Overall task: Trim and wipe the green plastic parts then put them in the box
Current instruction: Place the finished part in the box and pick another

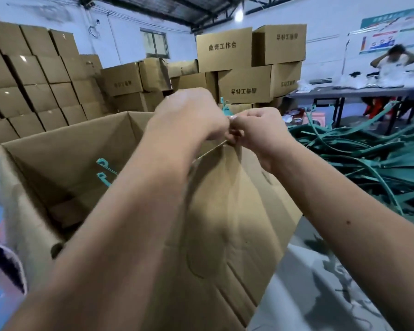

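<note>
The left hand [189,115] and right hand [256,130] cover most of the green part [225,108] above the box [65,149]; what they pinch is unclear. Two green parts [103,168] inside the box are half hidden behind the left forearm.

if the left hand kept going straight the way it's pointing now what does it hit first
The left hand points up and to the right, and its fingertips already meet the right hand around a green plastic part. So it would press into that part and the right hand first, above the open box. Depth is hard to judge.
</note>
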A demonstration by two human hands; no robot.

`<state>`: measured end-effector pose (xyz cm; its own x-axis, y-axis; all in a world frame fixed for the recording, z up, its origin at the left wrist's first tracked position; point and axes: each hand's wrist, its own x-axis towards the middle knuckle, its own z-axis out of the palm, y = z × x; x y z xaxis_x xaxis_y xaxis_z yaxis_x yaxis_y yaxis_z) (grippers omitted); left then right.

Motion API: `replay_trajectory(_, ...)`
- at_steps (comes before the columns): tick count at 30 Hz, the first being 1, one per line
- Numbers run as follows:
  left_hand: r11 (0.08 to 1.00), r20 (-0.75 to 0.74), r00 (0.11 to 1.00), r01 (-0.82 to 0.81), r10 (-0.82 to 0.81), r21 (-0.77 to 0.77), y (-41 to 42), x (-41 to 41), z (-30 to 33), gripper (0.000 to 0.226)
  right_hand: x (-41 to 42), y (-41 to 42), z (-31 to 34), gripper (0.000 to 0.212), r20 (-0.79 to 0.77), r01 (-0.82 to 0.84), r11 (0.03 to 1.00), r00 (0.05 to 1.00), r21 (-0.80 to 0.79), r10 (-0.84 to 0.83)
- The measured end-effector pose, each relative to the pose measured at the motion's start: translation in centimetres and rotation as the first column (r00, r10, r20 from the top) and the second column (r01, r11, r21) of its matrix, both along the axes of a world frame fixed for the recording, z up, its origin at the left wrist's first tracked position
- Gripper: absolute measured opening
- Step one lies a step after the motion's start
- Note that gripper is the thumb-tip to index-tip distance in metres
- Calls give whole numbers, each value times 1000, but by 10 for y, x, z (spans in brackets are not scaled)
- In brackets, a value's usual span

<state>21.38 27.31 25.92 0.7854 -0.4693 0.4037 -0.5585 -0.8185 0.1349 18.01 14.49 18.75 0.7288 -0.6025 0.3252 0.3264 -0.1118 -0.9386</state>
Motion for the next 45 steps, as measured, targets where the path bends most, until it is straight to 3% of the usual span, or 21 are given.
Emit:
replay_trajectory(3, 970, 44, 989, 146, -141, -193, -45, -33, -22, 25, -27, -25, -21, 33, 66, 99, 987, 992, 128, -108)
replay_trajectory(5, 920, 63, 968, 251, -244, -301, -78, -50, -45, 26, -48, -44, -43, 37, 29, 174, 973, 983, 149, -181)
replay_trajectory(8, 805, 125, 908, 412, -399, -427, -123, -74, -91, 18, -82, -73, -84, 64, -65, 287, 948, 958, 139, -281)
replay_trajectory(11, 722, -15, 849, 440, -528, -535, -167, -99, -147, 14, -116, -110, -129, 68, -218, 443, 896, 879, 42, -424)
replay_trajectory(14, 765, -250, 786, 385, -565, -516, -205, -109, -203, 16, -147, -148, -171, 36, -387, 580, 797, 705, -168, -594)
replay_trajectory(17, 794, -337, 768, 344, -545, -501, -236, -110, -246, 19, -179, -177, -200, 16, -398, 686, 587, 440, -429, -805)
replay_trajectory(19, 786, -404, 722, 315, -562, -531, -253, -112, -263, 21, -197, -192, -210, 11, -361, 732, 467, 315, -497, -878)
replay_trajectory(21, 777, -503, 640, 252, -581, -577, -271, -119, -270, 18, -209, -209, -216, 5, -367, 763, 416, 251, -494, -896)
replay_trajectory(23, 708, -622, 446, 37, -643, -705, -289, -125, -269, 11, -211, -220, -213, 7, -358, 793, 420, 274, -441, -893)
replay_trajectory(25, 625, -647, 274, -174, -711, -761, -306, -129, -261, 10, -206, -227, -206, 15, -259, 794, 451, 373, -408, -891)
replay_trajectory(27, 602, -639, 271, -216, -720, -769, -323, -126, -251, 17, -190, -231, -191, 34, -256, 728, 592, 534, -347, -806)
replay_trajectory(30, 677, -654, 431, -123, -622, -726, -338, -113, -239, 31, -164, -235, -175, 44, -370, 568, 793, 703, -222, -607)
replay_trajectory(33, 770, -607, 589, 42, -534, -637, -342, -94, -239, 20, -155, -238, -179, 22, -367, 513, 805, 717, -298, -593)
replay_trajectory(35, 803, -585, 606, 160, -539, -574, -334, -88, -243, 19, -156, -236, -191, 23, -361, 549, 772, 683, -319, -635)
replay_trajectory(38, 771, -611, 513, 175, -602, -613, -311, -92, -267, 17, -162, -236, -207, 30, -411, 670, 731, 635, -129, -654)
replay_trajectory(41, 727, -649, 333, 248, -685, -640, -285, -105, -291, 12, -168, -229, -208, 51, -413, 538, 829, 796, 150, -442)
replay_trajectory(43, 685, -667, 203, 378, -717, -622, -276, -111, -294, 13, -170, -221, -204, 43, -355, 365, 893, 897, 261, -263)
replay_trajectory(45, 631, -659, 136, 479, -740, -610, -272, -111, -291, 17, -168, -214, -202, 24, -327, 318, 927, 913, 197, -244)
